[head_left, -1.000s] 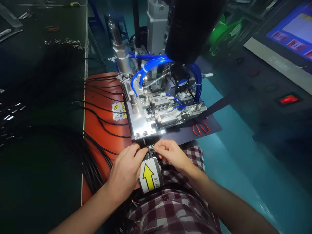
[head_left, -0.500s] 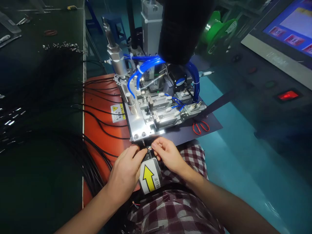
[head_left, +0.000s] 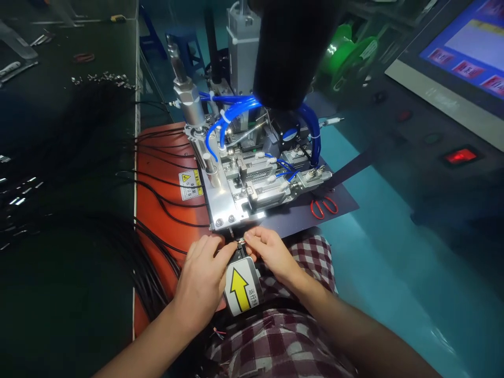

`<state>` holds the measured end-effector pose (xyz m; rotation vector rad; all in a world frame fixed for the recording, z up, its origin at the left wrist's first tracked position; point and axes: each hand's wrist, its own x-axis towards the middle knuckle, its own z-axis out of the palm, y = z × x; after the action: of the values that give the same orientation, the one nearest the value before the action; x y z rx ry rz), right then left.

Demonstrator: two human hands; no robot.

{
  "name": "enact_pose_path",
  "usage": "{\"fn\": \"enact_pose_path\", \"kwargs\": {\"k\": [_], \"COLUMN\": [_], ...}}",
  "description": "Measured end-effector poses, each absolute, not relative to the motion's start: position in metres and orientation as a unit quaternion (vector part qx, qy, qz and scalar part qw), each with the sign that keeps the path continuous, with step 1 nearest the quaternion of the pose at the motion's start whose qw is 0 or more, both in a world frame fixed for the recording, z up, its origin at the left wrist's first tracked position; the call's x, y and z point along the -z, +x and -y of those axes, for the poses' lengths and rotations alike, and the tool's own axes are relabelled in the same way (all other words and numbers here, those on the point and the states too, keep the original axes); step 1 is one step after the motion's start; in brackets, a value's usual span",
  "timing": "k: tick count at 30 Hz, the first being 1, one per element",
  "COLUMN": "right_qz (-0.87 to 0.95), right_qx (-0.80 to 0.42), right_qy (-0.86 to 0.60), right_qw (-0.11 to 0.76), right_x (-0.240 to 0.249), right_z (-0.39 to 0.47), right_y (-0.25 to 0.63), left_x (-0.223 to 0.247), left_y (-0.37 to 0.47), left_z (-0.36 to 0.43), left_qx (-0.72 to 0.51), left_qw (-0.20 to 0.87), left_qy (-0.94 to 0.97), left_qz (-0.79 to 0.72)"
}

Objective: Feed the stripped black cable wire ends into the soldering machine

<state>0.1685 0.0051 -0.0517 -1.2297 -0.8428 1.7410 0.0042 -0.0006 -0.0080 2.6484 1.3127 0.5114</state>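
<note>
My left hand [head_left: 202, 281] is closed in a pinch, its thumb and finger at the front edge of the small bench machine [head_left: 220, 210]. Facing it, my right hand [head_left: 270, 252] also pinches with thumb and forefinger. Between the two sets of fingertips show tiny thin wires [head_left: 241, 241], reddish and pale; their detail is too small to make out. They lie over a narrow black guide [head_left: 240, 253]. Just below sits a rounded cover [head_left: 243, 289] with a yellow arrow on a white label. Loose coloured wire ends [head_left: 219, 332] stick out under my left wrist.
Black cables [head_left: 149, 283] run from the dark table at left across an orange mat [head_left: 165, 157] into the machine. Red-handled scissors [head_left: 323, 208] lie on the grey base plate. Blue air tubes [head_left: 244, 107] arch above. A touch screen [head_left: 464, 58] and green spool [head_left: 346, 52] stand at right.
Both hands keep their pinch at nearly the same place, with only slight finger movement. The whole view has shifted a little; nothing is visibly let go.
</note>
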Motion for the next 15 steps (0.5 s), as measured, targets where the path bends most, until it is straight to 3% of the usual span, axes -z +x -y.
{"fn": "enact_pose_path", "kwargs": {"k": [3,9,15], "right_qz": [0.340,0.393,0.324], "right_qx": [-0.682,-0.637,-0.705], "right_qy": [-0.490,-0.523,-0.481], "right_qw": [0.424,0.410,0.409], "right_x": [0.0537,0.0526,0.0529], "right_z": [-0.0047,-0.0051,-0.0084], "right_y": [0.1672,0.1702,0.1702], "left_x": [0.0074,0.0113,0.0121], "left_y": [0.0036,-0.0016,-0.0004], "left_z": [0.0014,0.0010,-0.0011], "left_qx": [-0.161,-0.184,-0.173], "left_qw": [0.056,0.155,0.143], "left_qy": [0.880,0.871,0.876], "left_qz": [-0.443,-0.428,-0.427]}}
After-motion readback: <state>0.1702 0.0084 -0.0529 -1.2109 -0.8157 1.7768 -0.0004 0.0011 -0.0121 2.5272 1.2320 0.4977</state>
